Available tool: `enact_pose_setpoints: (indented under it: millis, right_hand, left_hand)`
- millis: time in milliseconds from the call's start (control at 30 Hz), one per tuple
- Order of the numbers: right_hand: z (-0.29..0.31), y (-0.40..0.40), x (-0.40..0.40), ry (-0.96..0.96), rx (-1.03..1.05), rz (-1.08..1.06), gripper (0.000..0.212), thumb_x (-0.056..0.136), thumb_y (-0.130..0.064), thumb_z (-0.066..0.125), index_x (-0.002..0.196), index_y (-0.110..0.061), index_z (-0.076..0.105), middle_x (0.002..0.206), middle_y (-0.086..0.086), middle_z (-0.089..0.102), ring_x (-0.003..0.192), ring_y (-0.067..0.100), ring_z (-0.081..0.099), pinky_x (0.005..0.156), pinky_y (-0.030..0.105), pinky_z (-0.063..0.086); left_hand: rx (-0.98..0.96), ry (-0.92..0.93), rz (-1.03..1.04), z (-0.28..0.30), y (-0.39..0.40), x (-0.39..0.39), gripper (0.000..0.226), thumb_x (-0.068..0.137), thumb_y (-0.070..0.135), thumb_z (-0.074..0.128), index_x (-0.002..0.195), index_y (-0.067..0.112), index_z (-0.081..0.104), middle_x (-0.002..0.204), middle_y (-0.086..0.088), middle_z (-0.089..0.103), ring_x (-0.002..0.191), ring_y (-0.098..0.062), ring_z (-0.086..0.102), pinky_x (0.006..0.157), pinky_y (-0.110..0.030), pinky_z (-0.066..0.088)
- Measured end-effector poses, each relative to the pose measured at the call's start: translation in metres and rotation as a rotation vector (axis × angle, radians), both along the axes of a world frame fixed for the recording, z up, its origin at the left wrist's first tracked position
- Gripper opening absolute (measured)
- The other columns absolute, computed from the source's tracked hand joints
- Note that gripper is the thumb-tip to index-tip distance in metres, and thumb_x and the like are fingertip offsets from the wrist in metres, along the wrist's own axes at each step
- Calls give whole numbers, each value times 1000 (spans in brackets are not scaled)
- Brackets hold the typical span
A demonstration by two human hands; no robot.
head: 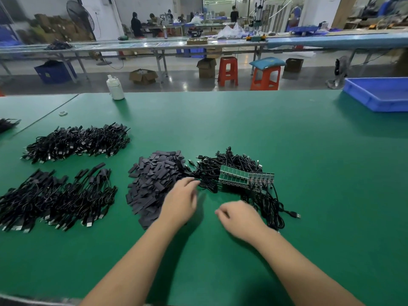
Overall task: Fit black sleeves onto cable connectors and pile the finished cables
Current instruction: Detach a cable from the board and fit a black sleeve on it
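Note:
A heap of flat black sleeves (154, 180) lies in the middle of the green table (309, 173). Right of it sits a tangle of black cables (231, 164) joined to green circuit boards (236, 176). My left hand (182, 200) hovers blurred over the right edge of the sleeve heap, fingers stretched toward the cables, holding nothing visible. My right hand (239, 215) is near the cables' front edge with fingers loosely curled; nothing shows in it. Two piles of cables with sleeves on lie at the left, one nearer (55, 199) and one farther (77, 142).
A white bottle (115, 87) stands at the table's far edge. A blue tray (379, 93) sits at the far right corner. Beyond the table are orange stools (228, 70), cardboard boxes, long benches and people working in the distance.

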State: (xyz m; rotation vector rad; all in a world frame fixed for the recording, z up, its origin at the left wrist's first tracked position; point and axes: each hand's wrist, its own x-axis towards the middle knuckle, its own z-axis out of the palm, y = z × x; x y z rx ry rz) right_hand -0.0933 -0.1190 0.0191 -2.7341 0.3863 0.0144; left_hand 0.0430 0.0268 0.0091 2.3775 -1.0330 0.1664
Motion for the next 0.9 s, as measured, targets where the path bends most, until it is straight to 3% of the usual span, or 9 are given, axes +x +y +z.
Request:
enact_pose_setpoints:
  millis: [67,133,167,267,400,567,633,700,900]
  right_hand:
    - [24,-15,0,-266,-85,-116,33,97,-38,46,73,-20,60,71,-6,64,67,18,60,63,32,51]
    - [42,-37,1,-531,-174,-226,19,93,-31,53,78,-23,62,79,-6,62,74,18,55,65,31,47]
    - [48,-49,2,-537,-205,-251,13,93,-28,55,94,-21,66,94,-3,66,90,19,56,77,34,48]
    - [53,-83,7,-166,-248,-253,41,99,-30,50,139,-19,52,138,2,57,133,25,44,111,41,36]
    - [51,-102,1,-121,-28,-325,21,97,-29,57,113,-23,70,111,-2,70,107,23,63,91,34,47]
    - [57,-98,-5,-243,222,-294,8,91,-25,69,94,-25,76,86,-10,68,87,13,61,75,25,41]
    - [58,-95,-7,-277,237,-271,8,91,-24,69,94,-23,77,84,-12,67,85,10,59,74,24,38]
    - [60,-94,-10,-297,202,-253,10,92,-25,68,96,-22,77,89,-9,71,86,9,57,75,24,38]
    - [60,-91,-11,-311,159,-258,13,93,-25,66,98,-21,78,95,-4,74,87,12,59,77,24,39]
  left_hand:
    - [1,15,-51,2,-23,-21,39,91,15,51,129,23,61,129,6,59,109,-16,61,92,-33,51]
    - [14,34,-88,3,-44,-40,40,92,18,49,130,28,58,126,10,59,103,-16,63,86,-33,53]
    - [-1,57,-101,3,-53,-49,40,93,19,48,130,28,58,125,10,59,102,-15,63,86,-33,53]
    - [-93,160,-91,9,-76,-66,37,96,21,48,131,24,59,123,6,63,108,-16,61,92,-32,51]
    - [-155,304,-29,19,-96,-72,39,97,31,52,135,23,55,119,6,67,107,-18,62,94,-35,50]
    - [-150,409,24,26,-111,-74,36,94,42,58,126,26,60,100,6,71,92,-18,63,84,-34,51]
    - [-179,426,49,28,-115,-73,19,93,40,60,97,22,65,80,3,66,77,-21,58,72,-33,48]
    - [-208,464,54,30,-117,-73,23,93,37,61,79,19,59,68,3,59,66,-19,50,63,-32,40]
    - [-165,431,28,38,-113,-70,32,96,37,57,71,18,60,64,2,61,65,-20,55,63,-33,42]
